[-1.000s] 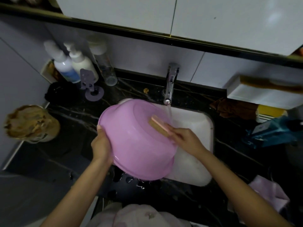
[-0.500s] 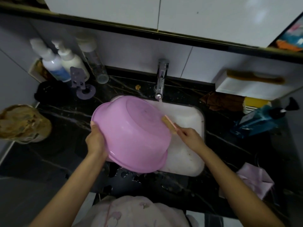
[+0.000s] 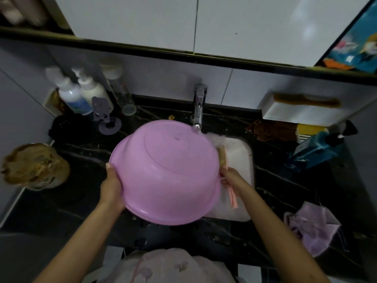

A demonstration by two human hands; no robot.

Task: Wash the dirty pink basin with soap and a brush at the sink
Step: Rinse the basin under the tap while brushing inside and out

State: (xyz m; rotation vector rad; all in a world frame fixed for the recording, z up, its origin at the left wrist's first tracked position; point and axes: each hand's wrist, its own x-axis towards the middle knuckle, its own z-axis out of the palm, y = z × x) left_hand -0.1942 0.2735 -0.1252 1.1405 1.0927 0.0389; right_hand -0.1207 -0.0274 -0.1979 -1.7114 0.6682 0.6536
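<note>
The pink basin is upside down and tilted over the white sink, its bottom facing me. My left hand grips its left rim. My right hand holds a pink-handled brush, with the bristle head against the basin's right side and the handle end sticking out below the hand. Water runs from the chrome tap onto the basin's upper right edge.
Pump bottles and a clear tube stand at the back left on the black counter. A brown-topped jar sits far left. A blue bottle, brown cloth and white box lie at the right, a pink cloth at front right.
The brush has slid from the basin's bottom face off to its right side, its head now pointing up. The basin has shifted right, under the tap's stream.
</note>
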